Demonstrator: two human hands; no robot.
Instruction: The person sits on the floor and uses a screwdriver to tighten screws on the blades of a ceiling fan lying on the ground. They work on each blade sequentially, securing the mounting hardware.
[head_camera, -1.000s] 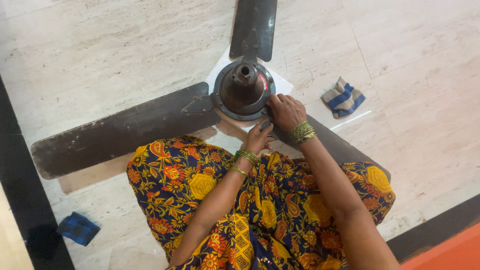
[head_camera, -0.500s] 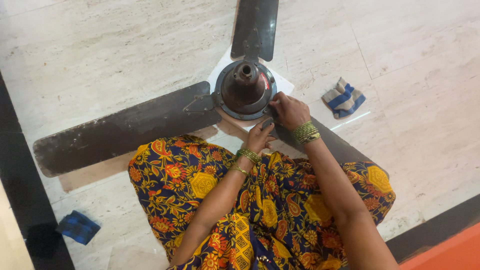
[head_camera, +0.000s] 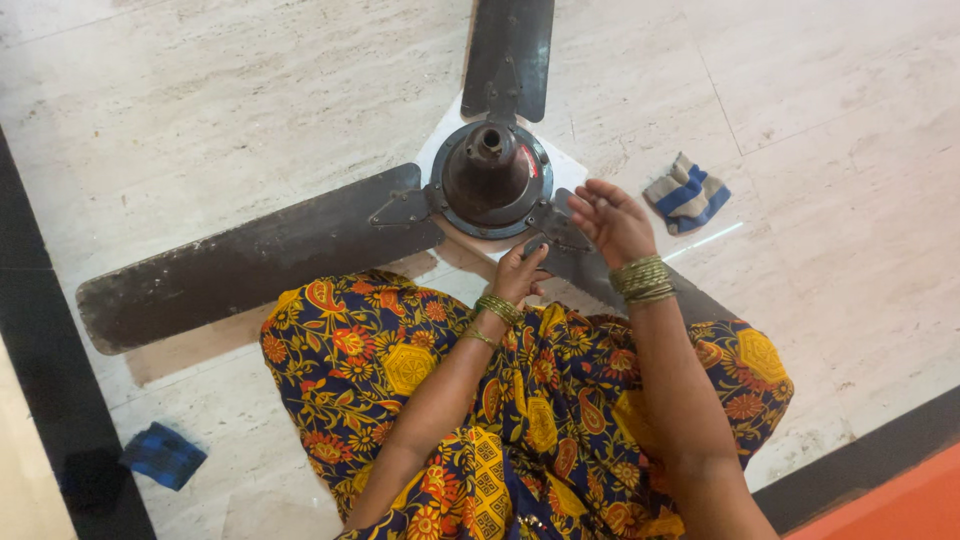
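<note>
A dark ceiling fan (head_camera: 480, 190) lies flat on the pale stone floor (head_camera: 200, 110), its round motor hub (head_camera: 490, 180) resting on a white sheet (head_camera: 570, 165). The right hand (head_camera: 612, 222) hovers just beside the hub, over the near blade's root, its fingers (head_camera: 590, 200) spread apart and holding nothing. The left hand (head_camera: 520, 272) sits just below the hub, fingers curled onto the bracket of that blade; whether they clamp it I cannot tell. Three blades radiate from the hub. Two cloths lie on the floor: a striped one (head_camera: 686, 192) right of the hub, a blue one (head_camera: 162, 455) far below-left. Open floor spreads above the hub; a black border strip (head_camera: 40, 350) edges the floor left of it.
</note>
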